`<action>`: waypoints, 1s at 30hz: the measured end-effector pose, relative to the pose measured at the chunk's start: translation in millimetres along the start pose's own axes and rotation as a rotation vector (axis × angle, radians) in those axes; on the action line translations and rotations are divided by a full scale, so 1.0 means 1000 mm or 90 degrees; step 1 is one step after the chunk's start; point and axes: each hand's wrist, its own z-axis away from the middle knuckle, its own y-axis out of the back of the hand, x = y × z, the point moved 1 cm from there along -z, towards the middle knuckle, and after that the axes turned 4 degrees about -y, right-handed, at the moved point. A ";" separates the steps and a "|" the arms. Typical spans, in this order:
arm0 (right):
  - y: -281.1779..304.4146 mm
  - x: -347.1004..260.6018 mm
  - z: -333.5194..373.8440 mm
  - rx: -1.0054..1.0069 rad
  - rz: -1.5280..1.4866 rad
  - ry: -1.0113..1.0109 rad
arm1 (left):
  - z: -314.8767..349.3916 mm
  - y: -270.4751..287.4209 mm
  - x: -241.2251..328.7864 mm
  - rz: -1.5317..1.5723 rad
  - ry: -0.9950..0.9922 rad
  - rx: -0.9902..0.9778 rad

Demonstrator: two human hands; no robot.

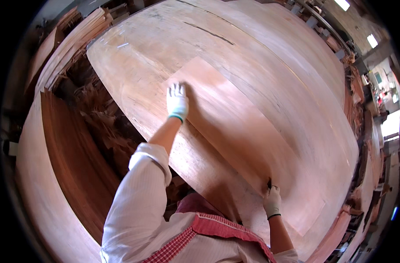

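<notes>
A long, narrow sheet of pinkish wood veneer [243, 127] lies slantwise over a broad, pale wooden surface [292, 83]. My left hand [177, 100], in a white glove with a teal cuff, rests flat by the far left end of the veneer, fingers stretched out and holding nothing. Nearer to me on the right, my gloved right hand [272, 200] is closed around a small dark tool [269, 182]. The tool's tip points at the veneer near its left edge; its exact kind is too small to make out, and I cannot tell whether it touches.
Torn veneer scraps [110, 116] fill a gap to the left, beside a stack of brown veneer sheets [73, 153]. More stacked sheets [79, 41] stand at the far left. Ragged offcuts [354, 87] line the right side. A dark crack [208, 33] runs across the far surface.
</notes>
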 end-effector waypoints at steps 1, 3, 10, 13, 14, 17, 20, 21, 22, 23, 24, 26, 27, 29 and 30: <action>0.017 -0.019 -0.011 -0.019 0.017 0.019 | -0.013 -0.016 -0.027 -0.022 -0.016 0.053; 0.030 -0.092 -0.050 -0.055 0.039 0.039 | -0.046 -0.039 -0.064 0.091 -0.082 0.115; -0.049 -0.394 -0.185 -0.093 0.084 0.295 | -0.051 -0.032 -0.065 0.363 -0.071 0.206; -0.068 -0.493 -0.220 -0.151 -0.006 0.268 | -0.052 -0.046 -0.075 0.390 -0.014 0.182; -0.069 -0.515 -0.230 -0.152 -0.037 0.235 | -0.051 -0.047 -0.074 0.387 -0.007 0.183; -0.063 -0.536 -0.255 -0.137 -0.091 0.194 | -0.059 -0.036 -0.062 0.381 -0.014 0.121; -0.077 -0.492 -0.244 -0.087 -0.058 0.259 | -0.064 -0.047 -0.064 0.338 -0.075 0.181; -0.080 -0.463 -0.219 -0.089 -0.047 0.311 | -0.057 -0.057 -0.074 0.332 -0.062 0.185; -0.078 -0.421 -0.193 -0.121 -0.025 0.302 | -0.050 -0.061 -0.079 0.294 -0.062 0.184; -0.062 -0.376 -0.165 -0.177 -0.029 0.288 | -0.046 -0.063 -0.087 0.249 -0.066 0.192; -0.061 -0.320 -0.145 -0.220 0.070 0.249 | -0.050 -0.062 -0.086 0.254 -0.069 0.188; -0.034 -0.236 -0.108 -0.279 0.137 0.163 | -0.053 -0.053 -0.071 0.225 -0.037 0.163; -0.025 -0.209 -0.095 -0.314 0.166 0.105 | -0.053 -0.038 -0.051 0.136 -0.039 0.160; -0.026 -0.191 -0.087 -0.278 0.134 0.121 | -0.006 -0.015 0.049 0.230 -0.180 0.194; -0.025 -0.181 -0.085 -0.262 0.123 0.136 | 0.027 -0.004 0.105 0.214 -0.262 0.207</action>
